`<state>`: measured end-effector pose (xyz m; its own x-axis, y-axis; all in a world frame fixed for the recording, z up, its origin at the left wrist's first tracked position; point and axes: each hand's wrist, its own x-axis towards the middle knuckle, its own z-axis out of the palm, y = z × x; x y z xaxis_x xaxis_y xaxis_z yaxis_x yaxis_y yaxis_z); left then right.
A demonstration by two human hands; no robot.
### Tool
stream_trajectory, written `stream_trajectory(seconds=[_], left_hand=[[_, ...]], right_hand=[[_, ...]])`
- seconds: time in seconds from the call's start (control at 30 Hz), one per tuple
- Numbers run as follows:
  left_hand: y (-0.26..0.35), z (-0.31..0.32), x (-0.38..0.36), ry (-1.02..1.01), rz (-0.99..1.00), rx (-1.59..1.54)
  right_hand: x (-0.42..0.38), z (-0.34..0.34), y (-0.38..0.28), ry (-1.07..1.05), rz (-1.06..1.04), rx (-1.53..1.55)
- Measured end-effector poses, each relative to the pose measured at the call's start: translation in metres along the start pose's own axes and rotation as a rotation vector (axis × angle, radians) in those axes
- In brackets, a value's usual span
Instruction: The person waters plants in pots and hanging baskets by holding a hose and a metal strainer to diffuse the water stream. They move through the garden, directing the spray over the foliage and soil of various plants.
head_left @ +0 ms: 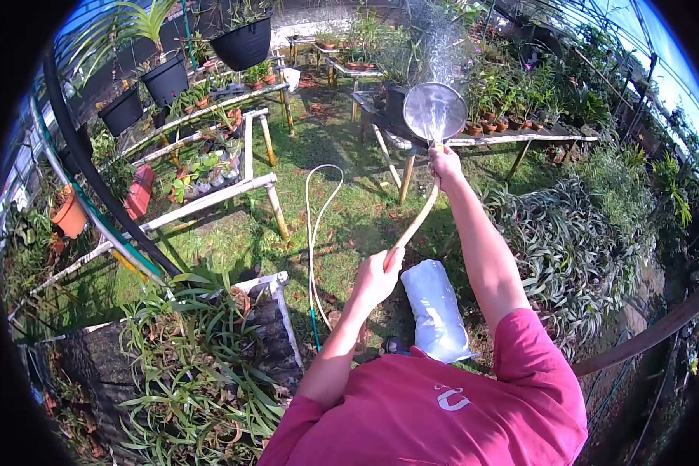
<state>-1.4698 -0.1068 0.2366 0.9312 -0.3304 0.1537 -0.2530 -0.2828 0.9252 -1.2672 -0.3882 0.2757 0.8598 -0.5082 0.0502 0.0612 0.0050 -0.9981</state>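
Observation:
Ahead of me, my right hand (pixel 445 165) is closed around the hose end, just below a round mesh sieve (pixel 435 113). Water sprays through the sieve and away over the plants behind it. My left hand (pixel 380 273) grips the pale hose (pixel 419 220) lower down, nearer my body. Between the two hands the hose bends slightly. Whether my right hand also holds the sieve's handle is hidden by its fingers.
Potted plants stand on benches at the left (pixel 210 194) and right (pixel 489 141). Black pots (pixel 242 43) hang at upper left. Looped hose (pixel 311 225) and a white sack (pixel 435 311) lie on the grass. Dense foliage (pixel 567 248) is at right.

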Motion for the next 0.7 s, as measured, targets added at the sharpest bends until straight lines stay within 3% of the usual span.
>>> stream_trajectory(seconds=[0.17,0.33,0.37,0.47,0.7], left_hand=[[-0.025,-0.015,-0.016,0.052,-0.032,-0.012],[-0.062,-0.033,-0.034,0.170,-0.038,0.050],[-0.065,-0.033,-0.039,0.182,-0.037,0.028],[-0.094,-0.023,-0.049,0.221,-0.083,0.001],[-0.079,-0.032,-0.057,0.215,-0.114,0.046]], right_hand=[[-0.014,0.034,0.048,0.082,0.100,-0.108],[-0.025,0.072,0.098,0.121,0.036,0.109],[-0.037,0.077,0.096,0.107,0.111,0.106],[-0.044,0.088,0.115,0.131,0.081,0.103],[-0.053,0.081,0.142,0.067,0.205,0.226]])
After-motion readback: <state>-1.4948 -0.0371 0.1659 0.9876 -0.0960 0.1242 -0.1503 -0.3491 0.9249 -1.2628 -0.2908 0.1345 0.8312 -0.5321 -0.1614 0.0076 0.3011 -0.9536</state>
